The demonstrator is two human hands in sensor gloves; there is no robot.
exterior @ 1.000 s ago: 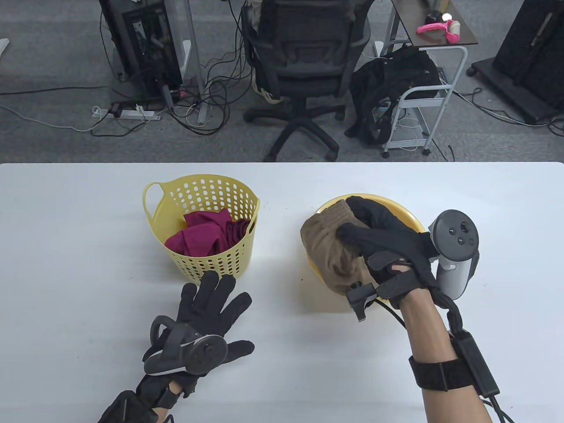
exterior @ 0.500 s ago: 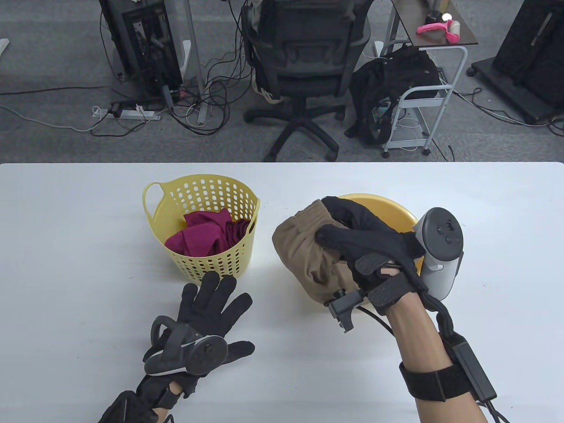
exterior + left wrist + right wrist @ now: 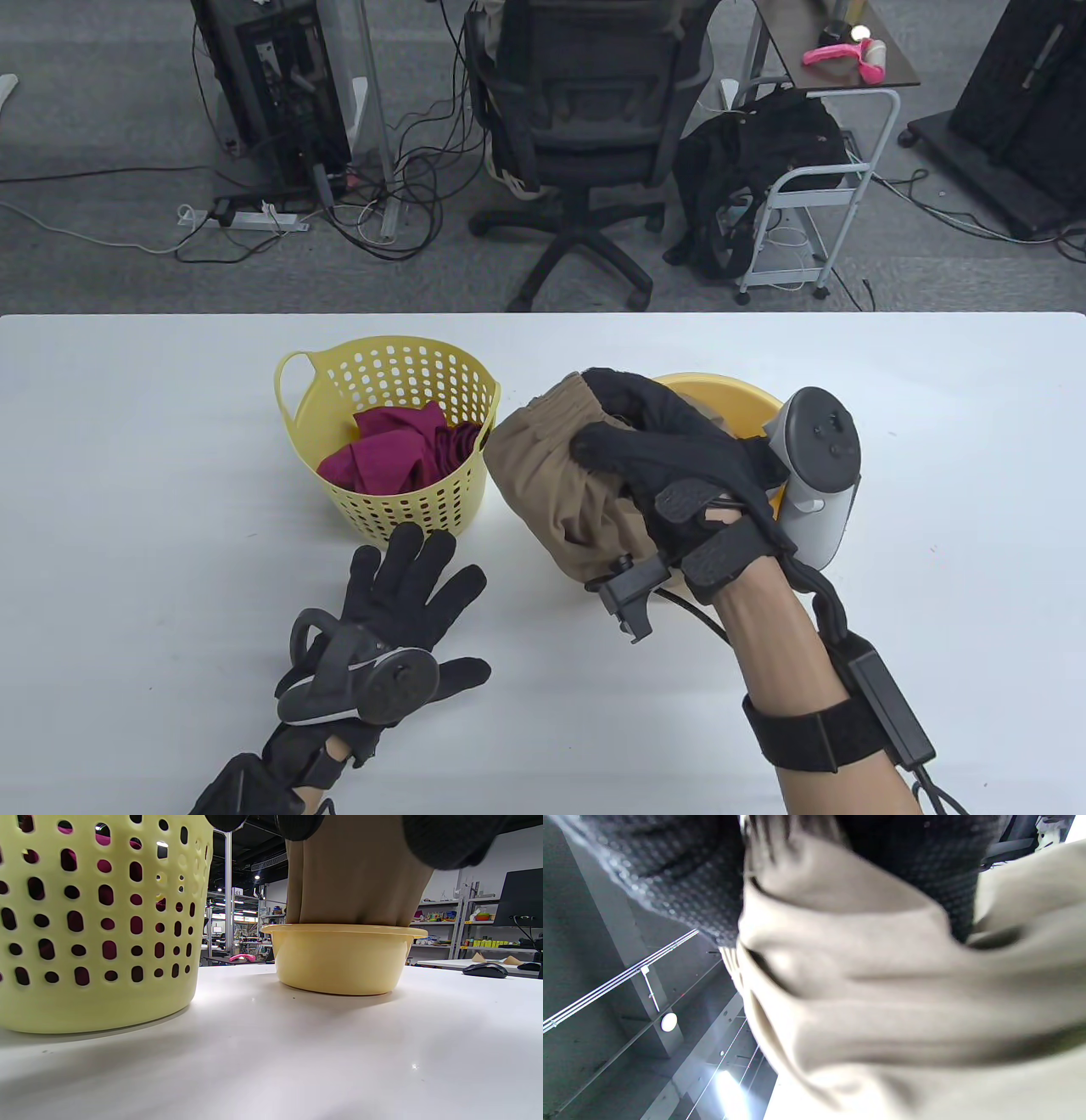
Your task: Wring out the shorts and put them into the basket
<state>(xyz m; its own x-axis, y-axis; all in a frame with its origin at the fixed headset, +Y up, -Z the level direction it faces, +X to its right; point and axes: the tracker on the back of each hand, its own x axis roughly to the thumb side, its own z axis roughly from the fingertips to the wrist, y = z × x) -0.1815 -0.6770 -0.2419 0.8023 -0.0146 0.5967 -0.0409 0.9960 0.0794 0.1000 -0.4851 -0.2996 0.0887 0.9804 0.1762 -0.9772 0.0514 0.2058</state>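
White tabletop (image 3: pixel 127 509) carries everything, office clutter behind it. Bunched tan fabric shorts (image 3: pixel 543 484) hang over the near-left rim of the round yellow plastic basin (image 3: pixel 747 403), gripped from above by the right hand (image 3: pixel 670 463), fingers curled round the bundle. They look soft and floppy, probably damp and heavy; the gathered waistband seems the surest hold. Left of the basin stands the perforated yellow plastic basket (image 3: pixel 394 501), magenta cloth (image 3: pixel 390 458) inside. Nearer me, the left hand (image 3: pixel 407 594) lies flat, fingers spread, holding nothing.
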